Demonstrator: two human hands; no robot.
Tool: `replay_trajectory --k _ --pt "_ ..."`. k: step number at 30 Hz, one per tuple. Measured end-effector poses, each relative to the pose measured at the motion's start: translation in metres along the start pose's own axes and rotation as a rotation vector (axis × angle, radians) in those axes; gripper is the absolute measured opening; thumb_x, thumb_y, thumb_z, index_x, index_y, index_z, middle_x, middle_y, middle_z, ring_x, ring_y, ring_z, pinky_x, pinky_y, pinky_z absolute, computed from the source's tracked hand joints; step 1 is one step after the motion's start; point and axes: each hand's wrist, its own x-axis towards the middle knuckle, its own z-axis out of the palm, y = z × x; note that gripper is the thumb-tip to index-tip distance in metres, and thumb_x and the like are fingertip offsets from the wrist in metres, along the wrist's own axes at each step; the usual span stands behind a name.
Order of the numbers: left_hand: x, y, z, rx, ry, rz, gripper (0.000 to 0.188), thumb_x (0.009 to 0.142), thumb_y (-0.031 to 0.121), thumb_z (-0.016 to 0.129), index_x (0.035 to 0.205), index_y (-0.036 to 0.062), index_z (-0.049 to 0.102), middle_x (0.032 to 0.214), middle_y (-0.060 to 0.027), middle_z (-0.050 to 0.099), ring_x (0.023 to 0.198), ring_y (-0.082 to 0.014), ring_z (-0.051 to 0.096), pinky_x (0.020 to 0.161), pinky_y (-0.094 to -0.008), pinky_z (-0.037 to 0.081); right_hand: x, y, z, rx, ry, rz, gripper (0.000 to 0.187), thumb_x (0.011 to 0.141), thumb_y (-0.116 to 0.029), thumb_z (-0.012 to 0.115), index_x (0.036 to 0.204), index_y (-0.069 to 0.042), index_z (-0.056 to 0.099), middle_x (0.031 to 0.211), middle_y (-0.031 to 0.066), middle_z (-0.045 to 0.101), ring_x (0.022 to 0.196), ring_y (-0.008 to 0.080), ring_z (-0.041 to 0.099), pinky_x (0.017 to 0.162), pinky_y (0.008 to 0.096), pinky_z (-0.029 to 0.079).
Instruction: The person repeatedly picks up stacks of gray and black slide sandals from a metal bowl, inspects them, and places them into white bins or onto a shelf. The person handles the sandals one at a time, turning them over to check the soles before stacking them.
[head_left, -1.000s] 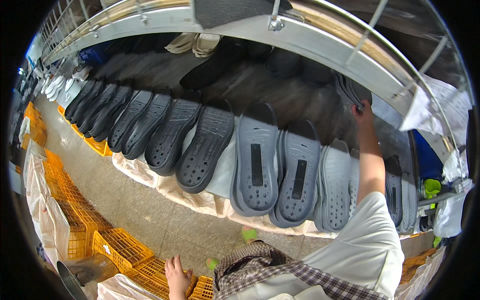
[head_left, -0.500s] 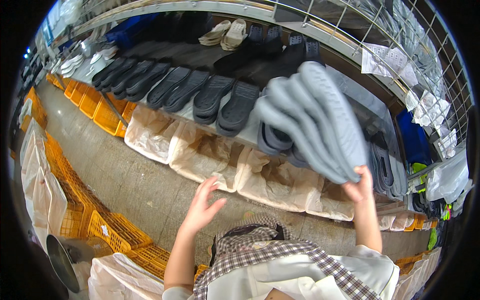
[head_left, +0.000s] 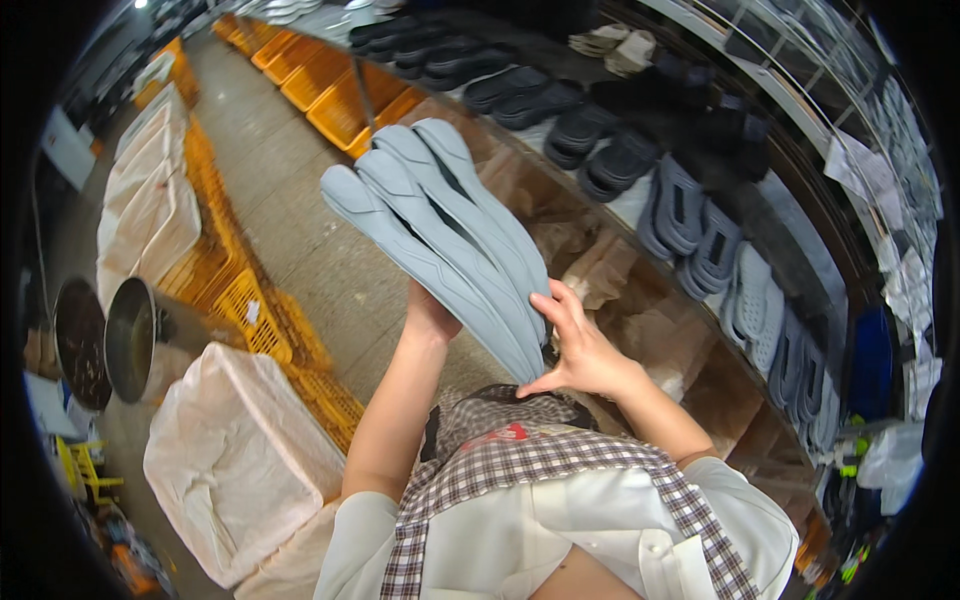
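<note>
A fanned stack of several grey shoe soles (head_left: pixel 440 245) is held up in front of me, tilted, with side edges toward me. My left hand (head_left: pixel 430 315) supports it from beneath near the middle, its fingers hidden behind the stack. Around the near end, my right hand (head_left: pixel 580 345) grips the soles, thumb low and fingers along the right edge. On the shelf to the right lie pairs of dark soles (head_left: pixel 620 165) and grey-blue soles (head_left: pixel 670 210). Lighter grey soles (head_left: pixel 752 305) lie farther along that shelf.
Orange crates (head_left: pixel 345 105) stand below the shelf at the far left. A pale lined bin (head_left: pixel 240 460) sits at lower left beside a round metal pot (head_left: pixel 135 340) and a yellow crate (head_left: pixel 252 312). Brown-lined bins (head_left: pixel 680 370) run under the shelf. Wire mesh (head_left: pixel 790 50) rises above it.
The grey soles have swung from the shelf side to my left, and my left hand now holds them too. My view has turned left, bringing the pale lined bin fully in.
</note>
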Motion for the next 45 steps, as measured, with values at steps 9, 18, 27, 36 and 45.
replay_trajectory --k 9,18,27,36,45 --pt "-0.03 0.003 -0.009 -0.009 -0.091 0.074 0.049 0.095 0.036 0.041 0.133 0.0065 0.038 0.127 -0.0098 0.05 0.11 -0.0243 0.053 0.095 -0.0388 0.045 0.01 0.003 0.019 0.008 0.019 -0.248 0.095 0.049 -0.041 0.087 0.127 -0.021 0.037 0.128 0.0238 0.028 0.108 0.0414 0.045 0.089 0.0463 0.044" --pt "-0.031 0.001 0.003 0.025 -0.145 -0.197 0.049 0.094 0.033 0.043 0.133 0.0026 0.038 0.128 -0.0145 0.049 0.112 -0.0249 0.053 0.093 -0.0379 0.047 0.023 0.013 0.016 0.844 0.103 0.253 0.077 0.084 -0.037 0.064 0.14 -0.002 0.026 0.136 0.014 0.038 0.119 0.0226 0.043 0.102 0.0359 0.032" --pt "-0.032 -0.003 0.013 0.301 0.008 -0.131 0.045 0.091 0.027 0.052 0.128 0.0029 0.043 0.119 -0.0076 0.055 0.104 -0.0186 0.057 0.087 -0.0336 0.05 0.027 0.01 0.017 0.677 0.062 0.3 0.075 0.083 -0.034 0.064 0.139 0.001 0.029 0.13 0.0167 0.037 0.125 0.0259 0.033 0.106 0.0358 0.022" --pt "-0.048 -0.002 0.005 0.178 0.1 -0.061 0.049 0.093 0.026 0.051 0.134 0.0029 0.036 0.128 -0.0102 0.048 0.113 -0.0212 0.051 0.094 -0.036 0.045 0.024 0.035 0.007 0.3 0.082 0.045 0.068 0.073 -0.015 0.073 0.131 -0.004 0.041 0.131 0.0136 0.037 0.125 0.0275 0.032 0.105 0.039 0.025" --pt "-0.067 -0.008 0.0 -0.206 0.381 -0.273 0.04 0.096 0.018 0.043 0.133 0.0065 0.033 0.124 -0.0156 0.05 0.112 -0.0288 0.052 0.094 -0.0455 0.046 0.016 0.049 -0.019 0.988 -0.169 0.428 0.038 0.084 -0.007 0.046 0.121 -0.002 0.054 0.135 0.0098 0.045 0.118 0.0206 0.046 0.096 0.0331 0.039"
